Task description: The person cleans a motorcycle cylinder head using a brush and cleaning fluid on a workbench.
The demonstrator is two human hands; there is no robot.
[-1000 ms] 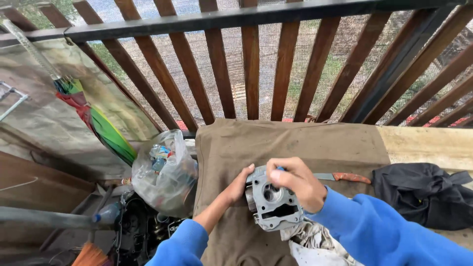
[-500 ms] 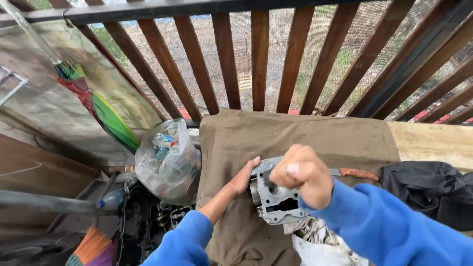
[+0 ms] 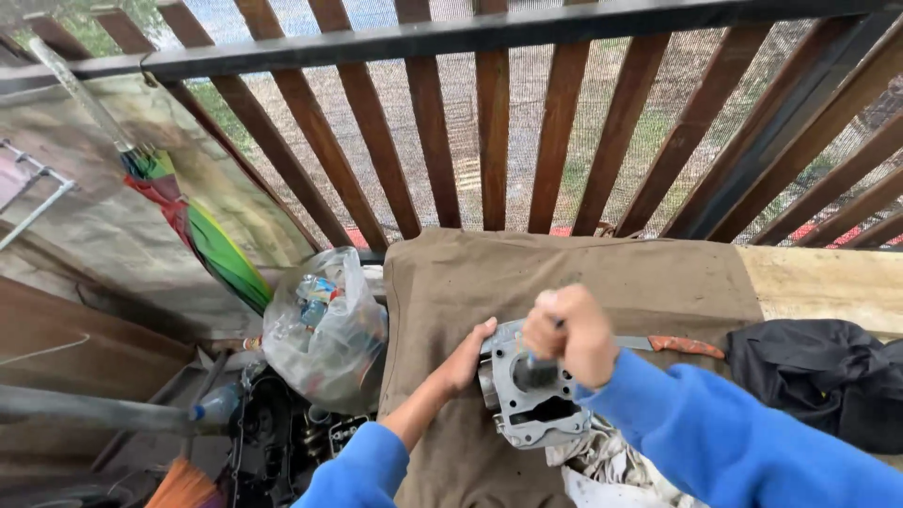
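Grey metal engine cylinder lying on brown cloth

The casting is sitting tilted, its round bore and a dark rectangular opening facing up — small bolt holes showing around its pale rim. It is resting near the cloth's front edge, a crumpled rag lying just under its lower side — a dark tool standing in the bore.

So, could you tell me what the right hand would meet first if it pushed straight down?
Most likely the bore of the grey metal engine cylinder right beneath the right hand, though depth is unclear.
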